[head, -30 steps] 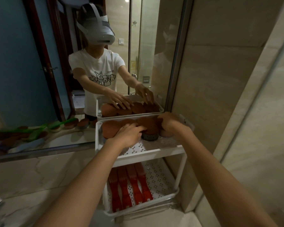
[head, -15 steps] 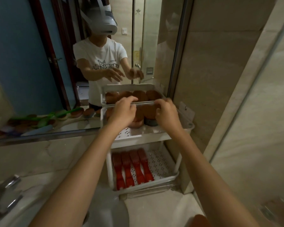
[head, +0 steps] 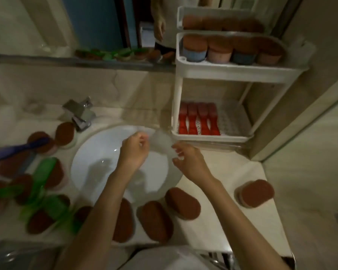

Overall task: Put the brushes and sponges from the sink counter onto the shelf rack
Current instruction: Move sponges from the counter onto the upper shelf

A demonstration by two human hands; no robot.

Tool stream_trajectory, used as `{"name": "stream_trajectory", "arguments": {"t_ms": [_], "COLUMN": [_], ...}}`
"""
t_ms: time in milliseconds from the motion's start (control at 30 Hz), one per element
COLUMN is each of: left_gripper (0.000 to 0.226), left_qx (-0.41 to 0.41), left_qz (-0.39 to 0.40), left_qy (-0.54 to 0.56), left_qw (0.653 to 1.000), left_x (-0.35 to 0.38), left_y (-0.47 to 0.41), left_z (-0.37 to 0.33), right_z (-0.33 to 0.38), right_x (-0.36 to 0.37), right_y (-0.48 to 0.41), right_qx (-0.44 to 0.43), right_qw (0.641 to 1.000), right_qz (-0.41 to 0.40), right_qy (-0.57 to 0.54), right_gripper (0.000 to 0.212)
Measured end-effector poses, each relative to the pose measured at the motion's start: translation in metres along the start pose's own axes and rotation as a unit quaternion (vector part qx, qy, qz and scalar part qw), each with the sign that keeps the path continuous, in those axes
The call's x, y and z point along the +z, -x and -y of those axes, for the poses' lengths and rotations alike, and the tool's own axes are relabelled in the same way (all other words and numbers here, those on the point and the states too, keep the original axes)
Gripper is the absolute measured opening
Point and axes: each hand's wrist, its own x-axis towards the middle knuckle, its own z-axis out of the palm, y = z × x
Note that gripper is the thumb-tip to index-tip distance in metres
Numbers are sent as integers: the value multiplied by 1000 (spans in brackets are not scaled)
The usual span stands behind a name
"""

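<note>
My left hand [head: 134, 151] and my right hand [head: 187, 158] hover side by side over the white sink [head: 94, 152], fingers loosely curled, holding nothing I can make out; a pale blur lies between them. Brown-topped oval sponges lie on the counter in front: one [head: 155, 221], another [head: 182, 203], a third [head: 254, 192] at the right. More sponges [head: 64, 133], green brushes [head: 41, 178] and a purple brush [head: 18, 151] crowd the left side. The white shelf rack [head: 232, 72] stands at the back right. Its upper tier holds several sponges [head: 195, 47], its lower tier red brushes [head: 198, 119].
A chrome faucet [head: 79, 112] stands behind the sink at the left. A mirror [head: 98, 26] runs along the back wall above a ledge. Tiled wall and a glass panel close off the right side next to the rack.
Both hands have pulled back from the rack's upper tier and come down over the sink. My view has dropped from the rack and mirror to the counter.
</note>
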Motion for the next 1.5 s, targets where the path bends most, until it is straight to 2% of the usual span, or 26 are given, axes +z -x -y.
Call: {"name": "stream_trajectory", "arguments": {"t_ms": [133, 233, 400, 467, 633, 767, 867, 1033, 1133, 1200, 1267, 1300, 1333, 1500], "left_gripper": [34, 47, 45, 50, 104, 120, 116, 100, 99, 110, 117, 116, 113, 86], "left_qx": [-63, -51, 40, 43, 7, 36, 37, 0, -7, -4, 60, 99, 122, 198], "left_qz": [114, 209, 200, 238, 362, 371, 366, 309, 298, 361, 426, 433, 427, 351], "left_qy": [-117, -200, -305, -318, -335, -373, -364, -292, -276, -287, -380, -421, -444, -446], "left_qw": [985, 956, 930, 917, 870, 850, 856, 905, 914, 887, 819, 791, 778, 799], "left_x": [25, 44, 59, 61, 73, 82, 87, 83, 78, 73, 68, 67, 69, 87], "left_y": [25, 43, 64, 68, 79, 90, 92, 76, 67, 62, 60, 59, 57, 54], "left_z": [42, 64, 80, 81, 86, 90, 91, 87, 80, 78, 75, 76, 78, 86], "right_z": [-42, -60, -71, -72, -74, -71, -72, -82, -88, -91, -95, -97, -99, -101], "right_x": [47, 73, 88, 85, 81, 81, 80, 66, 54, 50, 48, 48, 48, 45], "right_y": [22, 38, 44, 44, 48, 50, 51, 50, 49, 49, 50, 51, 52, 55], "right_qx": [87, 126, 128, 127, 138, 155, 170, 202, 206, 209, 210, 211, 213, 222], "right_qw": [976, 952, 954, 952, 951, 956, 958, 961, 961, 961, 960, 960, 959, 962], "right_qz": [124, 161, 156, 169, 175, 166, 148, 108, 96, 92, 94, 97, 99, 92], "right_qy": [157, 227, 220, 222, 212, 188, 175, 156, 158, 157, 159, 158, 157, 133], "right_gripper": [55, 56, 77, 80, 81, 81, 80, 70, 66, 66, 63, 62, 62, 66]}}
